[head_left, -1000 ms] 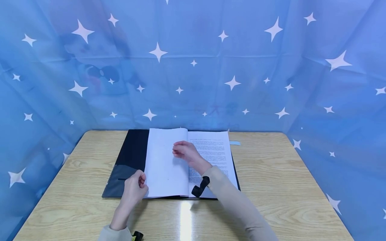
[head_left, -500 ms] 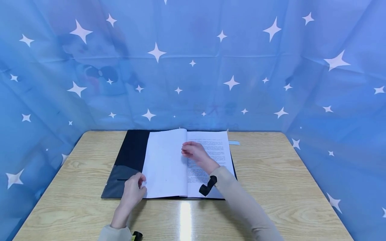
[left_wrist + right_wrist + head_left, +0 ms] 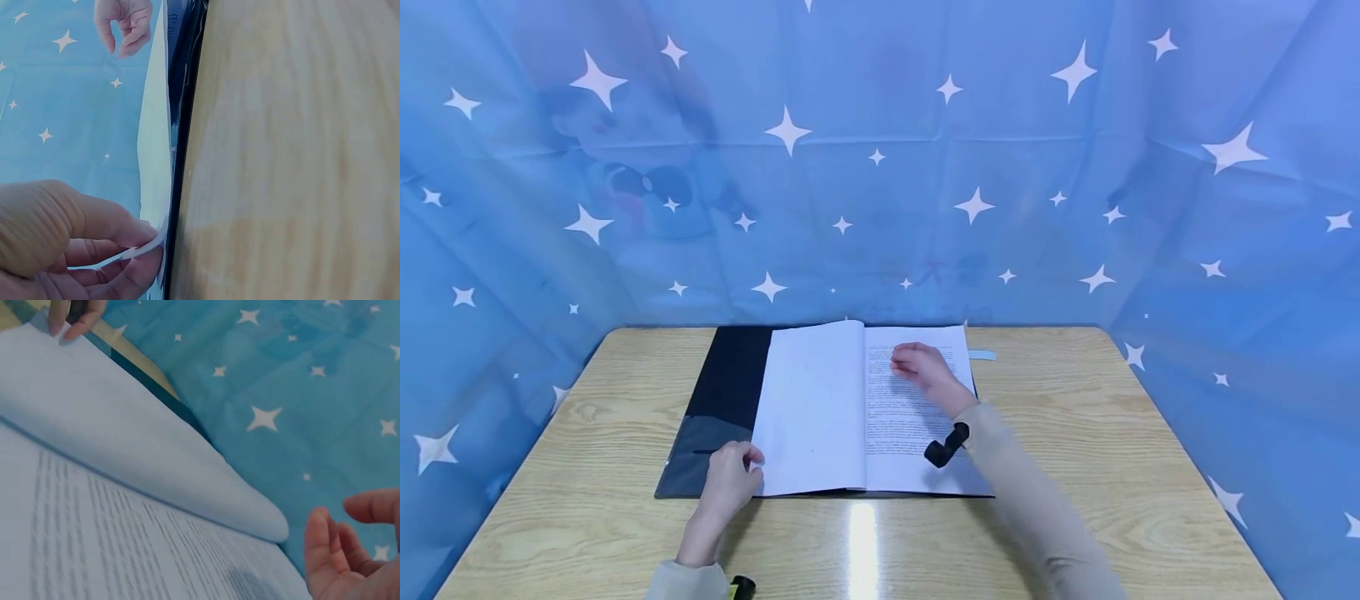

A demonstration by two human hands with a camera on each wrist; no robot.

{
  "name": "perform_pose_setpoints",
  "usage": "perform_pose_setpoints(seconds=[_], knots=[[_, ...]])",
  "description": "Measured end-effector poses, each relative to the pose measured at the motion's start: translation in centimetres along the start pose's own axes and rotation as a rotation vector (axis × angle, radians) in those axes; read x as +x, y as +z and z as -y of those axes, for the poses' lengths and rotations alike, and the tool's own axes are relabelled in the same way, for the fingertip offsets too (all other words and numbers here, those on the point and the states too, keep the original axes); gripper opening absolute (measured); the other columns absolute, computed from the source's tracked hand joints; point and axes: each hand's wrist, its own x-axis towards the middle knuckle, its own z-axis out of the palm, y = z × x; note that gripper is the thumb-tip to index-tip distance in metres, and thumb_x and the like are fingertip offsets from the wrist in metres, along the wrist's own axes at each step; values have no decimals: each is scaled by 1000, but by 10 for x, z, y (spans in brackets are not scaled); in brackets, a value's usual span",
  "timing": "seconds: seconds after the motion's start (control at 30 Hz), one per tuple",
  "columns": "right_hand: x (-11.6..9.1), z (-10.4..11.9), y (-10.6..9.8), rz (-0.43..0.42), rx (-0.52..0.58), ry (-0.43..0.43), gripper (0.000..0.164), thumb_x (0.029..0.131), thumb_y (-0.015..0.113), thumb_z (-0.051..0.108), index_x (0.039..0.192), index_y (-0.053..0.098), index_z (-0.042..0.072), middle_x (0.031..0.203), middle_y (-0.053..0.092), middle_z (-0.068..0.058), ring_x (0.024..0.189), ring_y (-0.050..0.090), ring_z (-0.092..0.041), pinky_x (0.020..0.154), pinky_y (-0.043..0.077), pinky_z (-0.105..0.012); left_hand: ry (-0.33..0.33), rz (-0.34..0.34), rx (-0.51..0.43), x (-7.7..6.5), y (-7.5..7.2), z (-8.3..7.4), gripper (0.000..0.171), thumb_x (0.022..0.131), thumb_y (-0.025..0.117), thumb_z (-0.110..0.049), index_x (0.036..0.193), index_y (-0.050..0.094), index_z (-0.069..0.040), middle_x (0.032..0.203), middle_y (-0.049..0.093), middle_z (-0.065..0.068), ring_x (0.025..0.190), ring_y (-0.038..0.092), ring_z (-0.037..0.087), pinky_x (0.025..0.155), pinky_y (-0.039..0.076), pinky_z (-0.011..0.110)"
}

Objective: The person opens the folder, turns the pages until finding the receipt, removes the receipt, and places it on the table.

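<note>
A black folder (image 3: 735,367) lies spread on the table, with white sheets inside it. The turned-over left sheet (image 3: 808,408) is blank, while the right sheet (image 3: 898,421) carries dense printed text. My left hand (image 3: 728,479) pinches the near left corner of the left sheet; the left wrist view shows thumb and fingers (image 3: 134,232) on either side of the paper. Over the upper part of the printed sheet hovers my right hand (image 3: 928,375), its fingers relaxed and slightly bent. Nothing is between the right hand's fingers (image 3: 322,544) in the right wrist view.
The wooden table (image 3: 1075,450) extends to both sides of the folder and in front of it. Past the folder's right side a light blue tab (image 3: 982,355) sticks out. A blue curtain (image 3: 880,192) with white stars hangs behind the table.
My right hand has moved to the right, from over the blank left sheet to over the printed one. My left hand stays at the sheet's near left corner, which has shifted slightly left.
</note>
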Motion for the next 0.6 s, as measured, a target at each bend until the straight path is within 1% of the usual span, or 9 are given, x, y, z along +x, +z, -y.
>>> perform_pose_setpoints(seconds=[0.1, 0.27, 0.47, 0.6], knots=[[2, 4, -12, -3, -10, 0, 23, 92, 54, 4, 113, 49, -4, 97, 56, -12, 78, 58, -12, 73, 50, -21, -20, 23, 4, 0, -1, 1, 11, 66, 60, 10, 71, 63, 1, 70, 50, 7, 66, 48, 20, 58, 40, 31], [7, 10, -28, -20, -36, 1, 25, 92, 54, 5, 114, 47, -3, 99, 55, -11, 79, 57, -11, 73, 50, -19, -33, 38, 19, 1, -2, 2, 9, 66, 62, 9, 71, 64, 2, 72, 53, 9, 68, 50, 23, 59, 42, 34], [13, 17, -46, -38, -25, 2, 25, 92, 53, 4, 115, 47, -5, 99, 54, -12, 77, 58, -11, 70, 50, -18, -78, 49, 23, 1, -3, 0, 7, 68, 65, 8, 71, 66, 2, 85, 55, 15, 75, 52, 27, 66, 47, 40], [16, 22, -55, -65, -29, 2, 25, 92, 53, 4, 114, 48, -5, 97, 55, -11, 77, 58, -10, 70, 50, -18, -56, 42, 5, 3, -2, 0, 10, 67, 64, 11, 72, 67, 3, 88, 53, 15, 76, 52, 26, 66, 47, 39]])
